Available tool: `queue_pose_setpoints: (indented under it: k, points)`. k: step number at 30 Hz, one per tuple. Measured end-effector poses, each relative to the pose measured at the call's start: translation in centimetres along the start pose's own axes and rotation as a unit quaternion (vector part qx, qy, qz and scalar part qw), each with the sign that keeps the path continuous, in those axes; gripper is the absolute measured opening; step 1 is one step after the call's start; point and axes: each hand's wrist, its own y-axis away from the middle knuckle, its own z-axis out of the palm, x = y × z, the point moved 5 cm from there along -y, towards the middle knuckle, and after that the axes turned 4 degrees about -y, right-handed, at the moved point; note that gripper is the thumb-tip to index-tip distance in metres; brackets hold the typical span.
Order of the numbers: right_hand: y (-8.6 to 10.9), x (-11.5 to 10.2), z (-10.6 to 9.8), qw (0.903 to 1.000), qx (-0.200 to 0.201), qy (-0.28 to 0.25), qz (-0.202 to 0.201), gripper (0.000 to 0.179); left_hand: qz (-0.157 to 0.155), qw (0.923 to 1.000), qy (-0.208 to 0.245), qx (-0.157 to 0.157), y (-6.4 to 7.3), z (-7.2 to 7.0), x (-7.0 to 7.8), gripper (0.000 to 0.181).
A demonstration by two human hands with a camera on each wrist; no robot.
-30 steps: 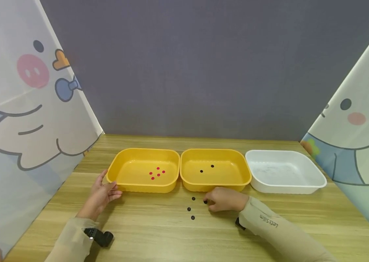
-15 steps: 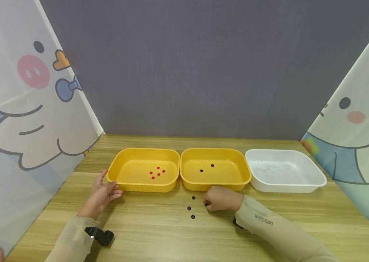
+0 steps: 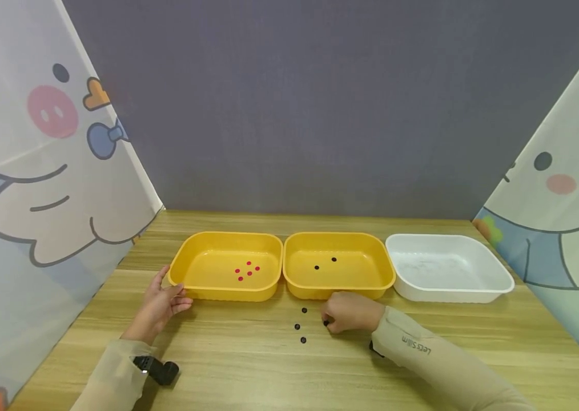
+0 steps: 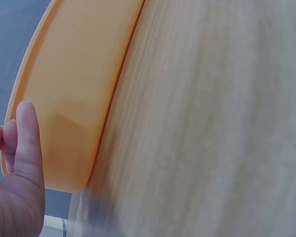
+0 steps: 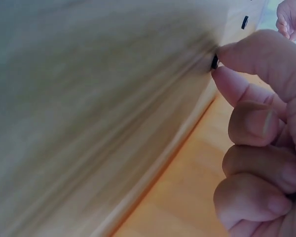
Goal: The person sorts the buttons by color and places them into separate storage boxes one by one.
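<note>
In the head view my right hand (image 3: 352, 311) is in front of the middle yellow tray (image 3: 338, 292). Its thumb and index finger pinch a small black disc (image 5: 215, 62) close to the tabletop, the other fingers curled. To its left, several more black discs (image 3: 297, 327) lie on the table. Two black discs (image 3: 334, 260) lie inside the middle tray. My left hand (image 3: 158, 305) rests against the near left corner of the left yellow tray (image 3: 233, 295), holding nothing loose. Along that tray's outer wall stretches a straight finger (image 4: 28, 138). Several red discs (image 3: 249, 273) lie inside.
A white tray (image 3: 454, 297) stands to the right, in line with the yellow ones. Behind the wooden table (image 3: 238, 365) rises a grey partition (image 3: 289, 114). Printed cartoon panels flank both sides.
My right hand has drawn slightly nearer the body with the black disc between its fingertips. My left hand stays at the tray corner.
</note>
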Motion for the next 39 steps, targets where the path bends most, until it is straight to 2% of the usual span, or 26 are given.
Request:
queue_pose_setpoints:
  k: [4, 10, 18, 26, 39]
  points:
    - [-0.11, -0.04, -0.13, 0.9999, -0.004, 0.011, -0.004, 0.034, 0.003, 1.0000, 0.001, 0.000, 0.02, -0.05, 0.10, 0.076]
    - [-0.34, -0.24, -0.14, 0.9998, -0.020, -0.004, -0.003, 0.035, 0.008, 0.9999, 0.002, -0.007, 0.02, 0.08, 0.28, 0.076]
    - [-0.47, -0.47, 0.05, 0.9991, -0.012, 0.039, -0.014, 0.038, 0.003, 1.0000, 0.001, -0.004, 0.02, 0.03, 0.15, 0.076]
    - [-0.52, -0.62, 0.01, 0.9992, -0.010, 0.034, -0.019, 0.036, 0.000, 1.0000, 0.006, -0.001, 0.07, -0.02, 0.10, 0.076]
    - [-0.77, -0.94, 0.27, 0.9970, -0.007, 0.072, -0.027, 0.034, 0.002, 1.0000, 0.001, -0.002, 0.03, -0.04, 0.08, 0.076]
